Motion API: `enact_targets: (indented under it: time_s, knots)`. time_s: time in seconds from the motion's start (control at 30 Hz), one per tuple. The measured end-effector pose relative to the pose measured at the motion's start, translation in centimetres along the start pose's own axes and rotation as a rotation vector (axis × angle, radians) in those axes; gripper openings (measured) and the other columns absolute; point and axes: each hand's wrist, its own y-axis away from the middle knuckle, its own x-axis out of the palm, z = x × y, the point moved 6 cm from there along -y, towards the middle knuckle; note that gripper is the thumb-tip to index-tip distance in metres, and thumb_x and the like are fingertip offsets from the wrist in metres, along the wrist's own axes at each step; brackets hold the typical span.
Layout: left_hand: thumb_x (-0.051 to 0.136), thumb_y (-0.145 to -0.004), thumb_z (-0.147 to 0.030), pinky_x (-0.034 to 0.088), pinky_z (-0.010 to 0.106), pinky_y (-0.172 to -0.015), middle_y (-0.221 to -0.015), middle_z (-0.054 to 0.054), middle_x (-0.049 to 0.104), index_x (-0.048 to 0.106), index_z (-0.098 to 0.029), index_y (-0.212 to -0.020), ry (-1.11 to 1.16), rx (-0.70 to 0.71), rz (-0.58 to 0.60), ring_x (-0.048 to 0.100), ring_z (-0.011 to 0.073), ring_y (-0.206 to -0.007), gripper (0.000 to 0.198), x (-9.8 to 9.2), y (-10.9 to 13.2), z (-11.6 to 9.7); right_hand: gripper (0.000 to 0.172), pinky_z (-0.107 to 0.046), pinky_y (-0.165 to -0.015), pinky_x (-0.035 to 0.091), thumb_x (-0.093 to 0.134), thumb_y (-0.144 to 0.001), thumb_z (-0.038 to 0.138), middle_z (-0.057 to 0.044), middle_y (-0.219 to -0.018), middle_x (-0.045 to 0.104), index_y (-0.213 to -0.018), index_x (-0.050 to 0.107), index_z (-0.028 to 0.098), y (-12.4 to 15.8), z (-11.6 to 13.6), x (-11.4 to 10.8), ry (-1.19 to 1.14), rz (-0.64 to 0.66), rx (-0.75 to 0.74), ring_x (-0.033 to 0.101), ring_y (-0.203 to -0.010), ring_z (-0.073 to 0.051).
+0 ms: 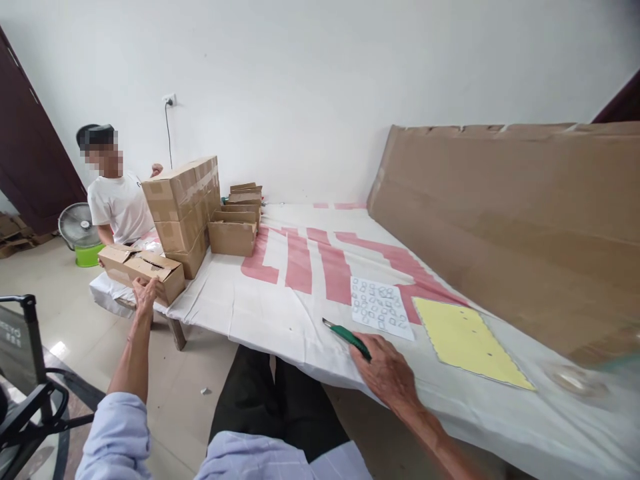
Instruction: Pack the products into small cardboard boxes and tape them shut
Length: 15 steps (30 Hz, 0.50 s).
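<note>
My left hand [145, 293] reaches far to the left and rests its fingers on the near corner of a small brown cardboard box [143, 269] lying on the table's left end. My right hand [387, 368] lies on the white cloth near the front edge, closed around a green-handled utility knife [345, 335] whose blade points left. Just beyond the knife lie a white sheet of small printed stickers [380, 307] and a yellow sheet [467, 340].
A tall taped carton [183, 207] and several open small boxes [235, 230] stand at the far left of the cloth-covered table [300, 300]. A big flat cardboard sheet [510, 220] leans along the right. Another person in a white shirt [117, 203] sits behind the cartons; a fan [77, 227] and a chair [25, 373] are left.
</note>
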Motion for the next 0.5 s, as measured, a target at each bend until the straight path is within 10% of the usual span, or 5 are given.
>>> enact_targets:
  time_s: [0.23,0.5]
  knots:
    - [0.082,-0.094,-0.039,0.065,0.038,-0.08,-0.143,0.017,0.06,0.051,-0.017,-0.151,0.037,-0.037,-0.059,0.07,0.0279,-0.112,0.069,-2.4,-2.8,-1.8,0.025,-0.042,-0.081,0.053,0.052,-0.095,0.031,-0.012,-0.105,0.075,-0.11,0.071,0.023,0.0,-0.1,0.0,-0.03,0.025,0.048,0.069,-0.097,-0.031]
    - [0.072,-0.102,-0.037,0.065,0.044,-0.089,-0.128,0.011,0.07,0.067,-0.017,-0.131,-0.013,0.007,-0.018,0.072,0.0244,-0.106,0.036,-3.0,-6.4,-3.9,0.025,-0.042,-0.082,0.053,0.051,-0.095,0.031,-0.011,-0.105,0.075,-0.109,0.07,0.024,-0.3,-0.1,0.2,-0.04,0.01,0.045,0.069,-0.098,-0.03]
